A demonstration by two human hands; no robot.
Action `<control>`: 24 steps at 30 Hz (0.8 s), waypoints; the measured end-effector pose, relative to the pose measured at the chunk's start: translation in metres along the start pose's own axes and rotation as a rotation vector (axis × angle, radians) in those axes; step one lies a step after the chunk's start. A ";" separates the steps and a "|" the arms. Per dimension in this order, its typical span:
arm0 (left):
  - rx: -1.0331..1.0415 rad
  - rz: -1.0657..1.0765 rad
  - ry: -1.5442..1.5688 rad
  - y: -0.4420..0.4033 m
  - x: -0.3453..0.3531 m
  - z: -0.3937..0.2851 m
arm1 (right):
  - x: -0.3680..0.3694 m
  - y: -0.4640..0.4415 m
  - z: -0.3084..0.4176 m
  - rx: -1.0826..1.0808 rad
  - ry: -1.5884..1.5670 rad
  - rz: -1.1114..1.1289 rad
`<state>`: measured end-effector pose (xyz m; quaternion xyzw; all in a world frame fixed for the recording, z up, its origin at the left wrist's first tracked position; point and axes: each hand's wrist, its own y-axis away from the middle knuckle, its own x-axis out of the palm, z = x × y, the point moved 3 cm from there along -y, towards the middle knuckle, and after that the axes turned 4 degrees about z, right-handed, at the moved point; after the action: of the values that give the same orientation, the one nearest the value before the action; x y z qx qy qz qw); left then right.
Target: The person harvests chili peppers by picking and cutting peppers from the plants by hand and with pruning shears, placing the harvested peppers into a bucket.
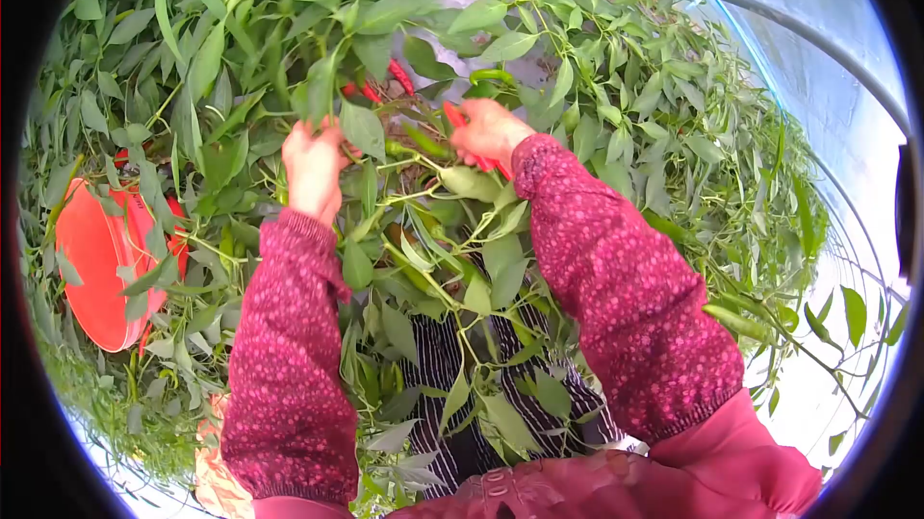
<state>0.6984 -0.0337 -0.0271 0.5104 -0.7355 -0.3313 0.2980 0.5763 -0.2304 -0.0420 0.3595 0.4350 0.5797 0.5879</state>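
Among leafy pepper plants, my right hand (pixel 489 134) is closed around red peppers (pixel 454 115), with red showing at its upper left and below its palm. My left hand (pixel 314 171) reaches into the leaves on the left; leaves cover its fingertips, so what they hold is hidden. Several red peppers (pixel 400 77) hang just above and between the hands. A green pepper (pixel 426 142) lies between them, close to my right hand, and another green pepper (pixel 493 75) is higher up.
A red container (pixel 101 264) stands among the leaves at the left. Long green peppers (pixel 409 269) and branches cross in front of my striped clothing. At the right, a pale plastic sheet (pixel 818 57) hangs behind a dark curved pipe (pixel 789 24); a branch with a green pepper (pixel 738 323) sticks out below.
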 end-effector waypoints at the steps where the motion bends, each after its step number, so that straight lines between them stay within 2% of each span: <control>1: 0.014 0.010 0.089 0.005 -0.006 0.005 | 0.005 -0.002 -0.011 0.069 0.104 0.122; 4: 0.039 -0.025 0.340 0.018 -0.020 0.015 | 0.020 -0.001 -0.016 0.093 0.178 0.207; 5: 0.085 0.198 0.393 0.015 -0.024 0.018 | 0.025 -0.008 -0.022 0.104 0.174 0.211; 7: 0.120 0.310 0.460 0.020 -0.026 0.019 | 0.036 -0.027 -0.029 0.109 0.221 0.222; 8: 0.112 0.305 0.457 0.020 -0.027 0.019 | 0.033 -0.031 -0.022 0.105 0.308 0.199; 9: 0.084 0.223 0.418 0.018 -0.029 0.021 | 0.030 -0.031 -0.012 -0.030 0.490 -0.028; 10: 0.056 0.140 0.380 0.017 -0.030 0.023 | 0.030 -0.039 -0.013 -0.034 0.495 -0.084; 13: 0.064 0.109 0.233 0.022 -0.024 0.016 | 0.027 -0.079 -0.019 -0.130 0.582 -0.164; 15: 0.076 0.140 0.295 0.022 -0.025 0.022 | 0.024 -0.110 -0.019 -0.136 0.564 -0.114; 17: 0.106 0.253 0.506 0.018 -0.030 0.028 | 0.024 -0.131 -0.013 -0.289 0.152 -0.053; 19: 0.116 0.267 0.518 0.018 -0.035 0.034 | 0.019 -0.142 0.007 -0.418 0.345 -0.171; 20: 0.097 0.259 0.543 0.019 -0.036 0.035 | 0.026 -0.175 0.016 -0.190 0.678 -0.260; 21: 0.082 0.257 0.568 0.020 -0.036 0.035 | 0.027 -0.190 0.010 -0.192 0.686 -0.260; 24: 0.102 0.274 0.563 0.029 -0.032 0.027 | 0.024 -0.214 0.006 -0.151 0.311 -0.604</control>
<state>0.6709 0.0097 -0.0233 0.4927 -0.7017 -0.0966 0.5056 0.6592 -0.2211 -0.2401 0.0774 0.5622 0.4577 0.6844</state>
